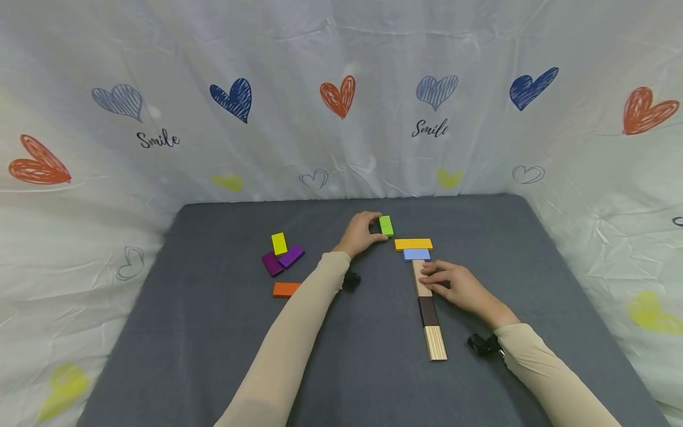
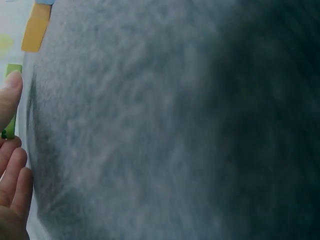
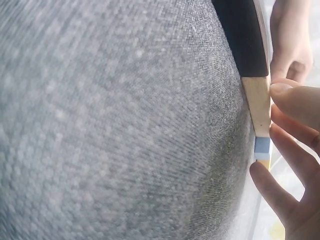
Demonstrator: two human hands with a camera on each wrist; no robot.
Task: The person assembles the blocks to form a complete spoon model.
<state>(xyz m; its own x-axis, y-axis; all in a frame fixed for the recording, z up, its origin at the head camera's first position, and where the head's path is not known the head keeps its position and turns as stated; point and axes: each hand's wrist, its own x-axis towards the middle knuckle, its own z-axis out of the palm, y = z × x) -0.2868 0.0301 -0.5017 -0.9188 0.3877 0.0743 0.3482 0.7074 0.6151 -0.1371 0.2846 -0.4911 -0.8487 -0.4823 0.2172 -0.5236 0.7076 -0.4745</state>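
Observation:
At the back of the table my left hand (image 1: 360,234) pinches a green block (image 1: 386,226) between thumb and fingers. In the left wrist view, the thumb (image 2: 11,92) lies across that block. My right hand (image 1: 456,286) rests its fingertips on a plain wooden block (image 1: 420,279), its fingers loosely bent. This block lies in a line with a dark brown block (image 1: 428,311) and a striped pale block (image 1: 435,343). Across the far end of the line lie a blue block (image 1: 416,255) and a longer yellow-orange block (image 1: 413,244).
Left of the left arm, a yellow block (image 1: 279,244) leans against two purple blocks (image 1: 291,256). An orange block (image 1: 285,289) is partly hidden by the left sleeve. Behind the grey-covered table (image 1: 213,356) hangs a white curtain (image 1: 288,142) printed with hearts.

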